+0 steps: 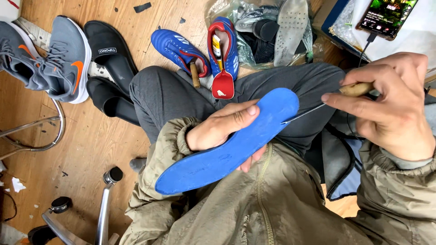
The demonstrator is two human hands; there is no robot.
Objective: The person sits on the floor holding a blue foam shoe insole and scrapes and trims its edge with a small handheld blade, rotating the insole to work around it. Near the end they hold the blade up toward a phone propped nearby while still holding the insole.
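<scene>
Left hand (222, 124): grip closed around a blue insole (236, 143), thumb lying across the upper face, fingertips showing beneath the lower edge. The insole runs diagonally over the lap, its heel end low toward the person's left sleeve, its rounded toe end raised toward the right hand.

Right hand (390, 109): grip pinched narrow on the wooden handle of an awl (318, 109), forefinger stretched along the handle. The thin metal shaft reaches out from this grip to the toe-end edge of the insole, tip touching or just at the edge; which of the two cannot be told.

Beneath both grips: grey trousers (181, 90) and an olive jacket (254, 204).

Beyond the left grip, on the wooden floor (91, 149): a pair of blue-and-red football boots (200, 50), one lying on its side, one upright with its red tongue pulled out; a wooden-handled tool (194, 73) between them. Farther out on that side: a pair of black slide sandals (111, 68) and a pair of grey trainers with orange marks (50, 56).

Beyond the gap between the grips: a clear plastic bag (245, 27) holding dark shoes, with a pale grey insole (290, 27) lying on top.

Beyond the right grip: a phone (386, 16) with a lit screen and a cable plugged in.

Near the left sleeve: chrome chair legs (102, 208).
</scene>
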